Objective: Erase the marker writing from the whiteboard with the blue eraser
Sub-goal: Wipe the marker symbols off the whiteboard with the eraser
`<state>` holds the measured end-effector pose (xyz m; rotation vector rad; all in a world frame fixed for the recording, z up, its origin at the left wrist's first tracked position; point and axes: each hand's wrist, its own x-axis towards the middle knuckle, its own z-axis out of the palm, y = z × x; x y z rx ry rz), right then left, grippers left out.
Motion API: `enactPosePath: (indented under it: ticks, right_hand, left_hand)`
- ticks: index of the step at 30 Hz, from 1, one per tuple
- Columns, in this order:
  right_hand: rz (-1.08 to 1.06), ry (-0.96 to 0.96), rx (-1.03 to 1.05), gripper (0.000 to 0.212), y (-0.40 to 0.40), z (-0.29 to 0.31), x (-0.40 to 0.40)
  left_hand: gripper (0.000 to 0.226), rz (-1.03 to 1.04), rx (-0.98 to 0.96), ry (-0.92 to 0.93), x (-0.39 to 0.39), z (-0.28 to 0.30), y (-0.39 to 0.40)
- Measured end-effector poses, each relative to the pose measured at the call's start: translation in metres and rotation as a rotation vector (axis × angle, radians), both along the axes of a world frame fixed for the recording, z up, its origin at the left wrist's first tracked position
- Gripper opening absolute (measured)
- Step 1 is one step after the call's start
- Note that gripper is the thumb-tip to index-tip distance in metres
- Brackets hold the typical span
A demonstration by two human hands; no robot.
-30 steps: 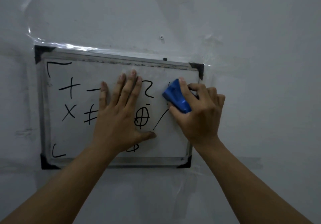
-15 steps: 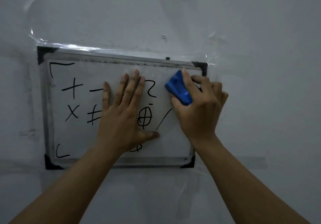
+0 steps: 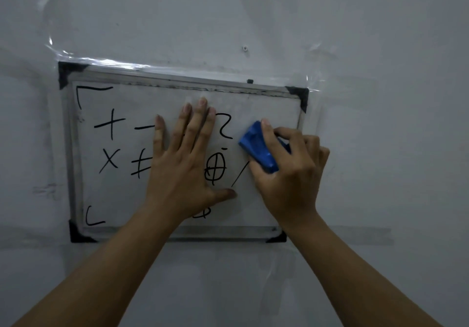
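A small whiteboard (image 3: 256,103) with a metal frame and black corners hangs on a grey wall. Black marker symbols (image 3: 109,126) cover its left and middle: a plus, a dash, a cross, a hash, a crossed circle, a slash and corner brackets. My left hand (image 3: 182,164) presses flat on the middle of the board, fingers straight and spread. My right hand (image 3: 291,174) grips the blue eraser (image 3: 256,146) against the board's right side, just above the slash. The board's upper right area is free of writing.
Clear tape (image 3: 106,62) runs along the board's top edge and holds it to the grey wall (image 3: 380,47). A small screw (image 3: 245,48) sits in the wall above the board.
My right hand moved the eraser up toward the top right corner and then back down toward the slash. My left hand stayed flat on the board.
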<state>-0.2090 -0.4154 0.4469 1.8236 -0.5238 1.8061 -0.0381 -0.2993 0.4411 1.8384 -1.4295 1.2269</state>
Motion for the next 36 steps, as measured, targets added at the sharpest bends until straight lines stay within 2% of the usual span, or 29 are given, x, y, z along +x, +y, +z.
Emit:
enactPosePath:
  ticks: [2,7,12,17,23,27,32,36]
  right_hand:
    - [-0.018,0.036,-0.019,0.065,-0.001,0.004,-0.006]
    - [0.007,-0.088,0.059,0.068,0.000,0.017,-0.003]
    - [-0.006,0.049,0.023,0.066,0.002,-0.013,-0.007]
    - [0.023,-0.119,0.129,0.070,0.001,0.014,-0.006]
    - [-0.047,0.069,0.005,0.067,-0.003,-0.001,-0.018]
    - [-0.042,-0.027,0.040,0.068,-0.008,0.016,-0.020]
    - [-0.035,0.135,-0.023,0.064,-0.004,-0.023,-0.014]
    - [-0.041,0.048,-0.007,0.063,-0.009,-0.006,-0.015]
  left_hand:
    - [0.151,-0.001,-0.005,0.004,0.000,0.000,0.000]
    - [0.151,-0.002,-0.008,0.005,-0.001,0.000,0.000]
    - [0.150,-0.007,-0.007,0.003,0.000,-0.001,-0.001]
    - [0.151,-0.002,0.000,0.009,0.000,-0.001,-0.001]
    - [0.151,-0.003,-0.009,0.002,0.000,-0.001,-0.001]
    - [0.150,0.002,-0.006,0.001,0.000,-0.001,-0.001]
    - [0.148,-0.006,-0.016,-0.007,0.001,-0.001,-0.002]
    - [0.149,-0.011,-0.021,-0.009,0.001,-0.001,-0.002]
